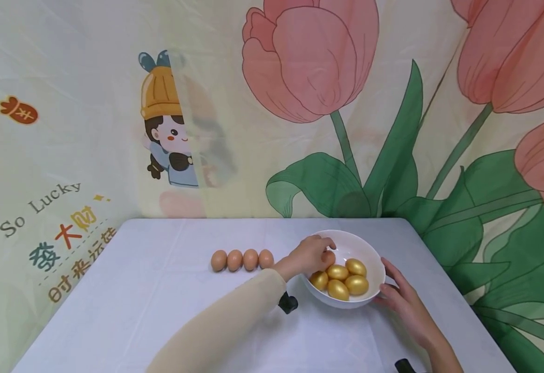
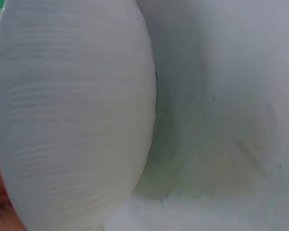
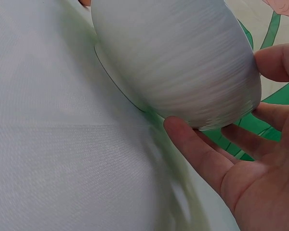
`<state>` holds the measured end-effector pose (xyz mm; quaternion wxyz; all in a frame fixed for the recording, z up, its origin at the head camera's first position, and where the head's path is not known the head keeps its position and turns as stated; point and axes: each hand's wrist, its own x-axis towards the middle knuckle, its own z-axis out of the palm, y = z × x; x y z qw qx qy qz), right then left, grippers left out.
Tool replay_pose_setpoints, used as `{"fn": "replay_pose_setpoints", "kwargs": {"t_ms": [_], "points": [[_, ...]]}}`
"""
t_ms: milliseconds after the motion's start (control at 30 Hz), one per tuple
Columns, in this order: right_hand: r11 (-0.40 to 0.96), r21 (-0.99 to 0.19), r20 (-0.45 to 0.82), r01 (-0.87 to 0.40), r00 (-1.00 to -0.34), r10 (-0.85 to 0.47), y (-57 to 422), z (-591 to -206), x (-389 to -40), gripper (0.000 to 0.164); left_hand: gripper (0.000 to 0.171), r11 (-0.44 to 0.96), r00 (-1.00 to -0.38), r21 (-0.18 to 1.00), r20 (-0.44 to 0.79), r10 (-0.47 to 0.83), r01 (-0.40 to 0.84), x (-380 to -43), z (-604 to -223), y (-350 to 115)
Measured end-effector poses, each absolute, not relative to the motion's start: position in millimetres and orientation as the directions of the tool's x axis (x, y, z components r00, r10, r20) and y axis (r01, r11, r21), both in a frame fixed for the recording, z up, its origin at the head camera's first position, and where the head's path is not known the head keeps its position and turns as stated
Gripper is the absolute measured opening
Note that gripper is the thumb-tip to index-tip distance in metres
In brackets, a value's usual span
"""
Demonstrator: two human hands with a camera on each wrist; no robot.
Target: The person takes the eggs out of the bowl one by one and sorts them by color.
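Note:
A white bowl (image 1: 374,259) on the table holds several golden eggs (image 1: 338,289) clustered toward its near side. From the left, my left hand (image 1: 310,255) reaches over the rim, its fingers pinching a brown egg (image 1: 329,258) inside the bowl. In the left wrist view the bowl's outer wall (image 2: 77,106) fills the left half, hiding the egg. My right hand (image 1: 399,290) grips the bowl's right side, thumb and fingers spread around the wall. The right wrist view shows its fingertips against the outside of the bowl (image 3: 178,57).
Several brown eggs (image 1: 243,260) stand in a row left of the bowl, just beyond my left forearm. The white-covered table (image 1: 113,311) ends at a printed curtain (image 1: 234,197) behind. Black wrist devices (image 1: 288,303) show below the hands.

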<state>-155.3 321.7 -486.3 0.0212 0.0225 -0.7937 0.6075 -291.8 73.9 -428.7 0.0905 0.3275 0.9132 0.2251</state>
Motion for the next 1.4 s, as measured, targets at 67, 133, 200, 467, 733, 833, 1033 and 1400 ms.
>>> {"fn": "replay_pose_setpoints", "kwargs": {"t_ms": [67, 133, 200, 467, 733, 833, 1033, 1400], "points": [[0.270, -0.961, 0.061, -0.061, -0.998, -0.007, 322.0, -486.4, -155.5, 0.068, 0.038, 0.674, -0.770, 0.487, -0.007, 0.639, 0.555, -292.8, -430.0, 76.1], [0.277, -0.959, 0.059, -0.058, -0.998, -0.006, 322.0, -486.4, -155.4, 0.068, 0.038, 0.666, -0.769, 0.494, 0.007, 0.639, 0.558, -293.5, -431.8, 78.1], [0.284, -0.957, 0.057, -0.056, -0.998, -0.006, 322.2, -486.4, -155.2, 0.068, 0.038, 0.661, -0.767, 0.490, 0.023, 0.641, 0.568, -294.0, -434.0, 80.3], [0.285, -0.956, 0.065, -0.063, -0.998, -0.006, 322.5, -485.5, -152.6, 0.067, 0.030, 0.665, -0.751, 0.413, 0.078, 0.655, 0.622, -296.8, -443.5, 90.4], [0.279, -0.959, 0.055, -0.056, -0.998, -0.013, 322.1, -484.7, -154.0, 0.068, 0.031, 0.664, -0.762, 0.440, 0.075, 0.643, 0.604, -299.6, -444.0, 93.0], [0.279, -0.958, 0.059, -0.061, -0.998, -0.014, 322.4, -484.4, -154.6, 0.067, 0.032, 0.669, -0.776, 0.473, 0.051, 0.629, 0.574, -299.5, -442.2, 93.3], [0.277, -0.959, 0.057, -0.059, -0.998, -0.013, 323.1, -484.1, -154.9, 0.067, 0.033, 0.675, -0.796, 0.532, -0.003, 0.605, 0.511, -300.5, -440.1, 95.2], [0.277, -0.960, 0.044, -0.045, -0.999, -0.012, 321.4, -483.6, -155.6, 0.067, 0.032, 0.655, -0.832, 0.664, -0.088, 0.548, 0.360, -303.6, -441.4, 98.5]]}}
